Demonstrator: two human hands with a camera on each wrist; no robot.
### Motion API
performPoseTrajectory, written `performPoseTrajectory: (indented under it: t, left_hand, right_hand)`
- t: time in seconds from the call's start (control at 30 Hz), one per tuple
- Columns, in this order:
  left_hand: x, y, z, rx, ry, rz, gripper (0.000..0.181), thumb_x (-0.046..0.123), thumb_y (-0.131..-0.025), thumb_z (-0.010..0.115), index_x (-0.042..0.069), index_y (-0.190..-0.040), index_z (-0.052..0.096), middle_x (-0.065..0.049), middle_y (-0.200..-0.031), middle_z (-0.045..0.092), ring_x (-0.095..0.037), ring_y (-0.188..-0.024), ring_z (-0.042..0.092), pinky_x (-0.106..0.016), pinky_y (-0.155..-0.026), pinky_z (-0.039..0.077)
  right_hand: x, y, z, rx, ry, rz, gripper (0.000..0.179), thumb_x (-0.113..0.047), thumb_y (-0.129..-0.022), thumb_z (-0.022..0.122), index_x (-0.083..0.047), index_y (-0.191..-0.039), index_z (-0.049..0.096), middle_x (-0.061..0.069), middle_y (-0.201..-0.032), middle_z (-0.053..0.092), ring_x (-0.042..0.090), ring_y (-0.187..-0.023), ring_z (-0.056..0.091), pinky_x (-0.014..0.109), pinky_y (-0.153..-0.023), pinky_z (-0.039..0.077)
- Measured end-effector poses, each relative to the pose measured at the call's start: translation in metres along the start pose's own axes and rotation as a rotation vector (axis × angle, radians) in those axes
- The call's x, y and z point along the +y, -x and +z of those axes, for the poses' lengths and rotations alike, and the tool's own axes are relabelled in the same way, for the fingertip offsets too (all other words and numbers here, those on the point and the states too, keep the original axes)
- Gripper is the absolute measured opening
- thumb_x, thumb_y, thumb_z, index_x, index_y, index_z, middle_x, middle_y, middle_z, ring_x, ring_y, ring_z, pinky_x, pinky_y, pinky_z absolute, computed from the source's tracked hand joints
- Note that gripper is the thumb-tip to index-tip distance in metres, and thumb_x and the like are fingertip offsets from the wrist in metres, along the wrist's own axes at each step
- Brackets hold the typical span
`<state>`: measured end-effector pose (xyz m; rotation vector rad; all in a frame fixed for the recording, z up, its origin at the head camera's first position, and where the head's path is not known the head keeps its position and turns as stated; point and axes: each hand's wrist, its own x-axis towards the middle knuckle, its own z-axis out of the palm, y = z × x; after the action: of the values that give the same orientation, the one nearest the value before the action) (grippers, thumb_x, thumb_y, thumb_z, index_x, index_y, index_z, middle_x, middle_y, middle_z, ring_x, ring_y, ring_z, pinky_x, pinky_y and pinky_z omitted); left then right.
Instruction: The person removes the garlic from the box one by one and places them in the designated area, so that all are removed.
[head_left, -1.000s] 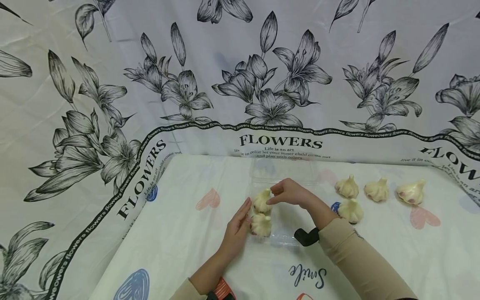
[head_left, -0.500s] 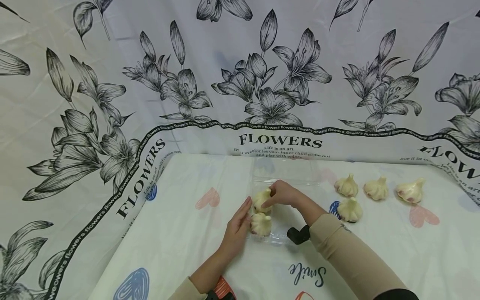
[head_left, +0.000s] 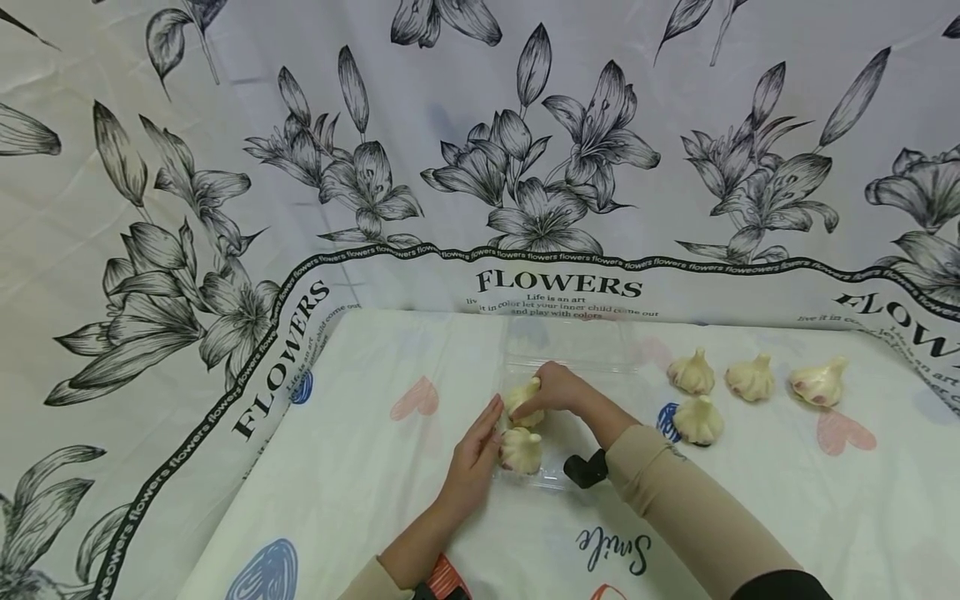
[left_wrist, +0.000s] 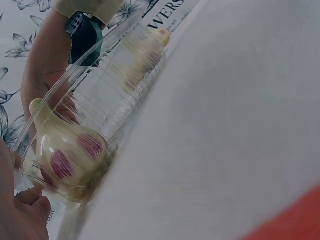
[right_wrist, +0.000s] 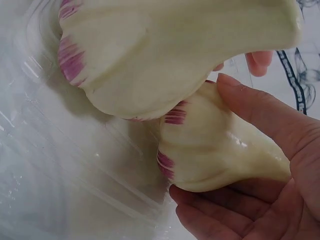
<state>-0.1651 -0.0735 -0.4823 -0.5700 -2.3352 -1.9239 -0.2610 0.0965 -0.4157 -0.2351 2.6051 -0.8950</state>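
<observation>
Beige sleeves (head_left: 690, 508) are worn, the right one crossed by a black band (head_left: 780, 587). A black device (head_left: 586, 469) is worn on the right, a ribbed red-and-black device (head_left: 448, 577) on the left.

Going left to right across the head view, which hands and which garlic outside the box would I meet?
Left hand, right hand, front garlic with back garlic behind it, middle back-row garlic, rightmost garlic.

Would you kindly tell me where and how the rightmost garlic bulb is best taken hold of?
I would take the rightmost garlic bulb by its broad, rounded body, coming from above. Its narrow neck leans toward the far right, and a gap of cloth separates it from the neighbouring bulb, so both sides seem reachable.
</observation>
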Motion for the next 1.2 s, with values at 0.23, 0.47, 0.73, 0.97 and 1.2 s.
performPoseTrajectory:
  t: [0.23,0.47,0.73,0.97,1.2]
  left_hand:
    - [-0.001,-0.001,0.0,0.005,-0.004,-0.019,0.043,0.002,-0.098,0.039,-0.001,-0.141,0.036,-0.01,-0.152,0.028,-0.024,-0.142,0.022,-0.003,-0.105,0.018]
    - [-0.001,0.0,-0.001,0.012,-0.014,-0.015,0.043,0.003,-0.098,0.04,-0.001,-0.141,0.037,-0.011,-0.152,0.03,-0.025,-0.142,0.024,-0.004,-0.105,0.02]
    - [0.002,0.0,0.0,0.022,-0.021,-0.01,0.042,0.0,-0.097,0.04,-0.003,-0.139,0.038,-0.014,-0.15,0.031,-0.026,-0.141,0.025,-0.003,-0.104,0.02]
    - [0.002,-0.001,0.0,0.021,-0.026,-0.025,0.042,-0.003,-0.097,0.039,-0.007,-0.139,0.037,-0.017,-0.15,0.03,-0.029,-0.141,0.024,-0.002,-0.103,0.02]
    - [0.002,0.0,-0.001,0.022,-0.03,-0.008,0.042,0.004,-0.098,0.04,-0.001,-0.14,0.038,-0.01,-0.151,0.031,-0.025,-0.141,0.024,-0.005,-0.105,0.021]
  right_hand:
    - [-0.005,0.0,-0.001,0.007,0.055,-0.001,0.04,-0.035,-0.061,0.084,-0.005,-0.073,0.061,0.0,-0.069,0.053,0.013,-0.062,0.044,0.023,-0.051,0.038]
    - [-0.005,-0.001,0.001,-0.004,0.04,0.003,0.035,-0.03,-0.061,0.084,-0.006,-0.07,0.06,-0.002,-0.064,0.051,0.013,-0.059,0.043,0.023,-0.05,0.038]
    - [-0.009,0.003,-0.002,0.001,0.046,0.012,0.04,-0.028,-0.061,0.084,-0.002,-0.082,0.061,0.003,-0.075,0.06,0.015,-0.065,0.048,0.024,-0.053,0.042]
    - [-0.009,0.007,-0.005,-0.001,0.013,-0.016,0.035,-0.025,-0.061,0.083,-0.003,-0.077,0.062,0.002,-0.072,0.061,0.013,-0.063,0.049,0.023,-0.054,0.042]
    - [-0.007,0.011,-0.011,-0.001,-0.011,-0.041,0.036,-0.026,-0.061,0.082,-0.003,-0.077,0.06,0.002,-0.072,0.058,0.013,-0.064,0.047,0.024,-0.054,0.042]
